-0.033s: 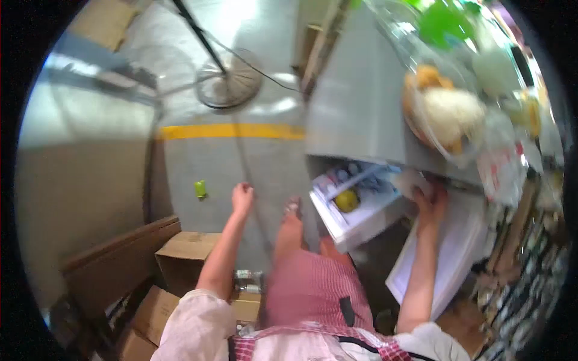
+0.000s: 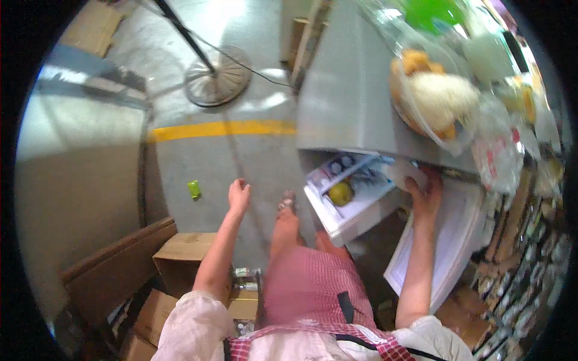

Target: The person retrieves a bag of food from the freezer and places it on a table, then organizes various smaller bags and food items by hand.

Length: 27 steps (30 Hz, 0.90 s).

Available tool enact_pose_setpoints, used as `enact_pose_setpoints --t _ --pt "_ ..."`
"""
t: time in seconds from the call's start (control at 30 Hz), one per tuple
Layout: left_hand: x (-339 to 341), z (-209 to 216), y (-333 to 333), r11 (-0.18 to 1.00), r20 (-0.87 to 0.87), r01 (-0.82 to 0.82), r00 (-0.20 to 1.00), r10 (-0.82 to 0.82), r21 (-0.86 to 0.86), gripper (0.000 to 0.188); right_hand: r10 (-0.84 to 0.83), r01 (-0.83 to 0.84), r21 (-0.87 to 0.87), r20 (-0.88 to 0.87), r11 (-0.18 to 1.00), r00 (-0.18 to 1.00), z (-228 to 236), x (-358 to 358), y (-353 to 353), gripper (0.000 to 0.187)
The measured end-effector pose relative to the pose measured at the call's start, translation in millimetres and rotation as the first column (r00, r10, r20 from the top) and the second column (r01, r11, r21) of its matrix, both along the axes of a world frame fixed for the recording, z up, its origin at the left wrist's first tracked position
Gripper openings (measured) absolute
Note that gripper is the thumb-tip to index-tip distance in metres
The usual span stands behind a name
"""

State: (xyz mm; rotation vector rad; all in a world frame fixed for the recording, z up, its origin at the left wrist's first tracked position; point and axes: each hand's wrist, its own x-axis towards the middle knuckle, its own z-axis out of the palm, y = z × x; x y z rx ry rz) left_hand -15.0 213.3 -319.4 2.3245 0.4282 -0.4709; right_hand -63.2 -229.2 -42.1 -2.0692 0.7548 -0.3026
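My right hand [image 2: 426, 191] is closed around a whitish, translucent object [image 2: 407, 173] at the front of a grey fridge [image 2: 337, 114]. What kind of object it is, I cannot make out. Beside it, a white drawer [image 2: 355, 224] stands pulled out, with a yellow-green round fruit [image 2: 341, 193] and several small round-topped items [image 2: 338, 164] inside. Below my right forearm hangs a white open door panel [image 2: 448, 246]. Over the floor on the left, my left hand [image 2: 239, 195] has its fingers curled in, with nothing visible in them.
Atop the fridge stand a clear bowl of pale and orange food [image 2: 439, 107], a green-topped container [image 2: 435, 15] and a plastic bag [image 2: 498, 153]. Cardboard boxes [image 2: 186, 245] and bottles [image 2: 245, 272] sit at lower left. A round stand base [image 2: 217, 84] and a small green object [image 2: 193, 189] are on the floor.
The whole view has shifted slightly left. My right hand keeps the whitish object at the fridge front, and my left hand keeps its curled pose.
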Motion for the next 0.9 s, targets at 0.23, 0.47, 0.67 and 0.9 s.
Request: enact_pose_setpoints --t 0.23,0.47,0.67,0.9 --pt "-25 110 -167 0.812 0.303 0.422 0.899 -0.317 -0.403 0.036 0.167 -0.192 -0.384 -0.098 0.903 0.981 -4 -29 -1 0.049" --pt "22 197 -280 0.78 0.836 0.619 0.375 -0.401 0.096 0.049 0.048 -0.053 -0.144 -0.036 0.988 0.998 -14 -46 -2 0.053" --pt "56 171 -335 0.821 0.843 0.546 0.352 -0.406 0.167 0.059 0.045 -0.04 -0.19 0.023 0.981 0.999 -17 -49 -19 0.057" --pt "88 149 -368 0.774 0.812 0.586 0.316 -0.492 0.241 0.053 -0.023 0.0 0.27 0.081 0.963 0.996 -14 -14 -29 0.069"
